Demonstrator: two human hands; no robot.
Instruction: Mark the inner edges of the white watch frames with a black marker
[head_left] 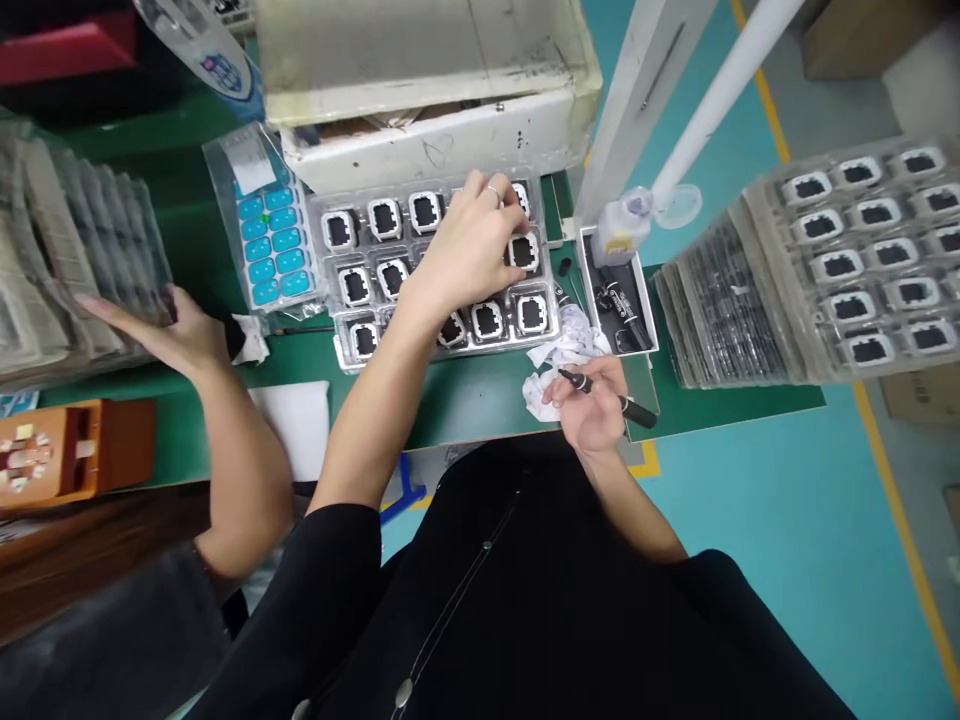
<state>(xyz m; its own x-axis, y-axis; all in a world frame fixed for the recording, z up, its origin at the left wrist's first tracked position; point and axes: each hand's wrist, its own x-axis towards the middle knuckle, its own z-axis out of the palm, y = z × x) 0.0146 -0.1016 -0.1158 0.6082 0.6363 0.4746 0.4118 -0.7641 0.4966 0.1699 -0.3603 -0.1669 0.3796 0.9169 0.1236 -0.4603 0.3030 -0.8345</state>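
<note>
A clear plastic tray (446, 345) holds rows of white-rimmed black square parts (532, 313) on the green table. Over its right half reaches my left hand (476, 240), wearing a ring, with bent fingers at a part in the middle row; whether they grip it is hard to see. My right hand (596, 405), palm up near the table's front edge, holds a black marker (637, 411) with its tip uncapped and pointing left. Crumpled white tissue (574, 340) lies beside that hand.
Stacked trays (750, 290) stand at right, near a white box (651, 310) with markers and a bottle (621, 228). A large carton (442, 150) is behind the tray. At left, another person's hand (191, 335) touches more stacked trays (90, 250). Blue pieces (271, 245) lie between.
</note>
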